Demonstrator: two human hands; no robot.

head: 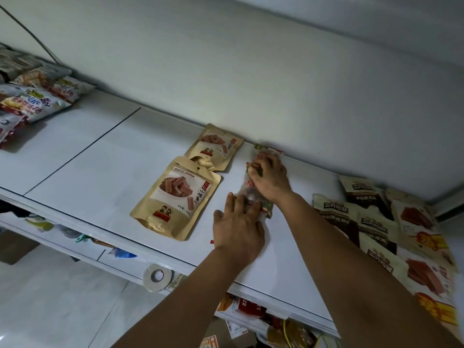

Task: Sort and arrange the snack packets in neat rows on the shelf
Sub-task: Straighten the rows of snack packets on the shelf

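White laminate shelf (100, 159) filled my remote view, running from lower right to upper left under a plain pale back wall (226, 71). Two kraft-brown pouches, one nearer (175, 197) and one farther (216, 146), already lay flat in a column, overlapping slightly.

Just beside them on the right, a second column was being laid: red-and-green packets (249, 185) reaching back to the wall. I could not tell how many there were. The left hand (237, 222) pressed flat on the near end, fingers straight and spread. The right hand (270, 179) lay over the far end, its fingers bent onto the wrapper and gripping it.

I judged the step to be squaring this column parallel to the brown pouches. The next move seemed to call for letting go and reaching to the unsorted heap of cream-and-brown packets (371, 222) on the right.

A loose pile of colourful bags (37, 101) sat at the far left. A tape roll (157, 276) hung at the shelf's front edge, above a lower shelf (75, 243) with more goods and a pale tiled floor (50, 310)
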